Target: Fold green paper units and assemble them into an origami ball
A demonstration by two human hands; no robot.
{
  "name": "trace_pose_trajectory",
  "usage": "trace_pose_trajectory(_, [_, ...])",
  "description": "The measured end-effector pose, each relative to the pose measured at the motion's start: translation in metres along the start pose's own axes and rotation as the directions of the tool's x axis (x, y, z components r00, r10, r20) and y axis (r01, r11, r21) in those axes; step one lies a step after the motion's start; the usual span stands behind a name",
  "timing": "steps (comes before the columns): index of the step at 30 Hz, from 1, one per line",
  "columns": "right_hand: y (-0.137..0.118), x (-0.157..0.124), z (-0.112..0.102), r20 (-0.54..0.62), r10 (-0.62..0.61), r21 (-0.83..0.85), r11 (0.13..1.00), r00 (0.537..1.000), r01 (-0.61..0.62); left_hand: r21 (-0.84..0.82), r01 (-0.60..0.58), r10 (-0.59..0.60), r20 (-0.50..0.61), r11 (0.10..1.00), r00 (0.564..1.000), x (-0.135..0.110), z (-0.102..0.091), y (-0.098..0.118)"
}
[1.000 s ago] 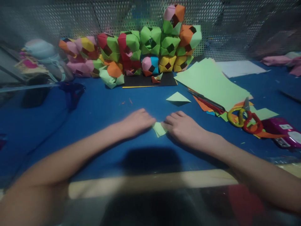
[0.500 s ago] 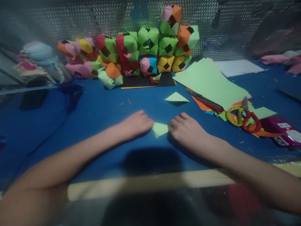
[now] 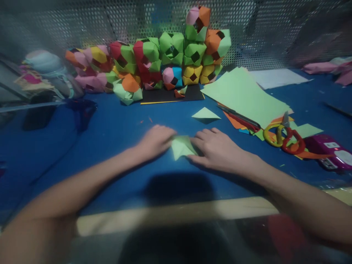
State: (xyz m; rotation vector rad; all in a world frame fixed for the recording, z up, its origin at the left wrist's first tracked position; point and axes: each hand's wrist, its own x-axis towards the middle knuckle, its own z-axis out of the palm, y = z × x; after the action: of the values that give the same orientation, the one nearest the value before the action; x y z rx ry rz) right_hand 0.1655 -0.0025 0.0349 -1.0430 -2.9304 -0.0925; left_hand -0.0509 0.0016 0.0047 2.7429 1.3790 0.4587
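Note:
A small piece of light green folded paper (image 3: 181, 147) lies between my hands over the blue table, slightly blurred. My left hand (image 3: 158, 141) grips its left side, fingers curled and partly hidden. On its right side, my right hand (image 3: 211, 147) holds the edge between thumb and fingers. Just beyond the hands sits a second light green paper (image 3: 206, 113), folded into a triangle.
Stacked colourful paper balls (image 3: 173, 49) line the back by a perforated panel (image 3: 236, 22). To the right are green sheets (image 3: 242, 91), a cutter knife (image 3: 242, 118), scissors (image 3: 284, 134), paper scraps and a purple device (image 3: 330, 152). A wooden strip (image 3: 115, 220) edges the table.
The folded paper has shifted slightly up and left and shows more of its surface. My right thumb has spread away from the fingers along its lower edge; the left hand moved slightly left.

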Motion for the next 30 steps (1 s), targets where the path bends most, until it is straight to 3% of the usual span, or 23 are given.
trace_pose_trajectory(4, [0.000, 0.005, 0.000, 0.011, 0.159, 0.317, 0.936, 0.987, -0.154, -0.179, 0.027, -0.045, -0.097, 0.983, 0.994, -0.001, -0.003, 0.003])
trace_pose_trajectory(6, [0.001, 0.007, 0.002, 0.050, 0.225, 0.514, 0.830, 0.973, -0.218, -0.278, 0.061, -0.103, -0.139, 0.959, 0.985, 0.000, -0.006, 0.006])
trace_pose_trajectory(8, [0.002, 0.010, 0.005, 0.076, 0.276, 0.683, 0.686, 0.958, -0.252, -0.439, 0.146, -0.240, -0.167, 0.887, 0.956, 0.001, -0.009, 0.011])
trace_pose_trajectory(10, [0.004, 0.013, 0.009, 0.090, 0.328, 0.800, 0.539, 0.941, -0.264, -0.657, 0.237, -0.429, -0.146, 0.715, 0.891, 0.003, -0.009, 0.016])
trace_pose_trajectory(13, [0.004, 0.015, 0.014, 0.114, 0.408, 0.885, 0.373, 0.906, -0.280, -0.902, 0.294, -0.610, 0.043, 0.317, 0.791, 0.006, -0.007, 0.025])
trace_pose_trajectory(15, [0.003, 0.016, 0.016, 0.138, 0.431, 0.914, 0.292, 0.892, -0.282, -0.946, 0.305, -0.584, 0.189, 0.106, 0.790, 0.005, -0.003, 0.030])
trace_pose_trajectory(16, [0.003, 0.017, 0.017, 0.154, 0.429, 0.925, 0.255, 0.890, -0.283, -0.949, 0.313, -0.545, 0.237, 0.049, 0.805, 0.005, 0.000, 0.031])
trace_pose_trajectory(18, [0.001, 0.017, 0.017, 0.179, 0.413, 0.938, 0.203, 0.893, -0.282, -0.944, 0.329, -0.499, 0.269, 0.035, 0.824, 0.003, 0.004, 0.032])
trace_pose_trajectory(24, [-0.001, 0.018, 0.017, 0.106, 0.481, 0.935, 0.249, 0.870, -0.252, -0.916, 0.359, -0.524, 0.218, 0.181, 0.823, -0.001, 0.009, 0.024])
trace_pose_trajectory(30, [-0.001, 0.019, 0.017, 0.183, 0.473, 0.931, 0.198, 0.862, -0.306, -0.866, 0.401, -0.546, 0.189, 0.299, 0.816, -0.002, 0.008, 0.025])
